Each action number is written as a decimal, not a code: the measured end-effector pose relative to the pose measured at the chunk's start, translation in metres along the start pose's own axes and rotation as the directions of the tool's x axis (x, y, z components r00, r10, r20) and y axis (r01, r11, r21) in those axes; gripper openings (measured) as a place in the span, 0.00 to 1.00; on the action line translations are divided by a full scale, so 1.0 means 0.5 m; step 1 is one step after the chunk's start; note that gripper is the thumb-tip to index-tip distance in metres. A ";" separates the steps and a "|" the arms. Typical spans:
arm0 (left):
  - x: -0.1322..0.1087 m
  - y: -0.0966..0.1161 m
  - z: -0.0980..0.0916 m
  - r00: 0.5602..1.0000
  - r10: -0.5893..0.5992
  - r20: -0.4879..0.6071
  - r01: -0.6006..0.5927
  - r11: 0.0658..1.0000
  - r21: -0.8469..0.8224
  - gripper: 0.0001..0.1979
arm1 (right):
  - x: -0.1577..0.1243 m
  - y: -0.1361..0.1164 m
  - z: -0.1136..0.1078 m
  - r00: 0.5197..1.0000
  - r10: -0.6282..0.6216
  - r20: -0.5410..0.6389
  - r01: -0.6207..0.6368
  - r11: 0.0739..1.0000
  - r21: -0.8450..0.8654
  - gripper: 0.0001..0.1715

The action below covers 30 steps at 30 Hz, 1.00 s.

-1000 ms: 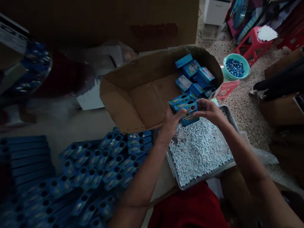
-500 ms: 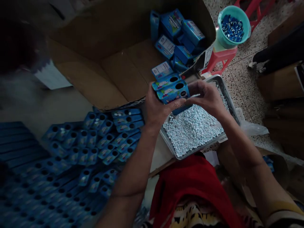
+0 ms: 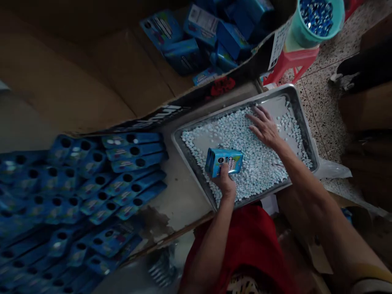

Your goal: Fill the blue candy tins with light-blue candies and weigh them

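Blue boxes (image 3: 234, 157), apparently two pressed together, exact count hard to tell, sat above the pellets at about 8 o'clock of the tray's middle. Left hand (image 3: 225, 181) was closed around them from below, thumb across the printed front, grip firm. Right hand (image 3: 266, 130) was at 1 o'clock, palm down, fingers loosely spread and reaching over the pellets; nothing visible in its grasp, whether anything was under the fingertips couldn't be told. Pale pellets (image 3: 254, 163), white to light blue, lay loose in the metal tray (image 3: 301, 118), heaped mid-tray, with thin patches at 10 and 1 o'clock. Tray sat on a worn table (image 3: 183, 200). Clustered boxes (image 3: 99, 179) lay on the table at 9 o'clock of the tray, many with round dark holes showing; a few near the top had white pellets at the hole. Big cardboard carton (image 3: 116, 73) at 10 to 11 o'clock, with jumbled boxes (image 3: 200, 26) inside, some label side up. Teal bucket (image 3: 338, 20) of shiny blue pieces (image 3: 317, 18) at 1 o'clock, on a red stool (image 3: 294, 63). Clear plastic bag (image 3: 335, 169) by the tray at 3 o'clock. Red cloth (image 3: 245, 234) on the person at 6 o'clock.
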State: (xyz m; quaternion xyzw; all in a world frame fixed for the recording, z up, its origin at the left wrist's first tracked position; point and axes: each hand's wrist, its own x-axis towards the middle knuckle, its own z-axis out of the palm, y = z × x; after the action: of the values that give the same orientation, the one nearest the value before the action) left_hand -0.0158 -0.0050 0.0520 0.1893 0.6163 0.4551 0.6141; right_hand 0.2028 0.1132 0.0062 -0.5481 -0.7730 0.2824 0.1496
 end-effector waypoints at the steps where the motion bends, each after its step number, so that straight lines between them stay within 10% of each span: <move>1: 0.013 -0.008 0.012 1.000 -0.004 -0.005 0.004 1.000 -0.010 0.26 | 0.011 0.001 0.002 0.999 -0.036 0.025 0.036 0.999 0.010 0.32; 8: 0.080 -0.086 0.140 0.965 0.145 -0.217 -0.163 0.984 -0.071 0.28 | -0.111 -0.094 0.059 0.985 0.124 -0.120 -0.078 0.939 0.335 0.31; 14: 0.061 -0.068 0.227 0.877 0.191 -0.441 -0.276 0.952 -0.136 0.30 | -0.134 -0.141 0.112 0.750 0.638 -0.173 -0.300 0.562 0.770 0.34; 18: 0.027 0.009 0.162 0.890 0.333 -0.312 -0.350 0.937 0.000 0.32 | -0.135 -0.145 0.121 0.713 0.699 0.061 -0.271 0.194 0.943 0.40; 25: 0.025 0.061 -0.041 0.766 0.639 0.071 -0.577 0.636 0.512 0.46 | -0.185 -0.192 -0.003 0.755 0.555 0.349 -0.048 -0.484 0.874 0.14; 30: 0.030 0.043 -0.071 0.706 0.625 0.333 -0.688 0.495 0.531 0.42 | -0.165 -0.283 -0.108 0.731 0.548 0.407 0.080 -0.661 0.746 0.13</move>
State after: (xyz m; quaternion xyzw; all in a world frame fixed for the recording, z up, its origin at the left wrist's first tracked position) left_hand -0.0585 0.0065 0.0542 0.6215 0.5802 0.4148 0.3243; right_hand 0.1533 0.0169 0.1406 -0.3715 0.1579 0.7110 0.5758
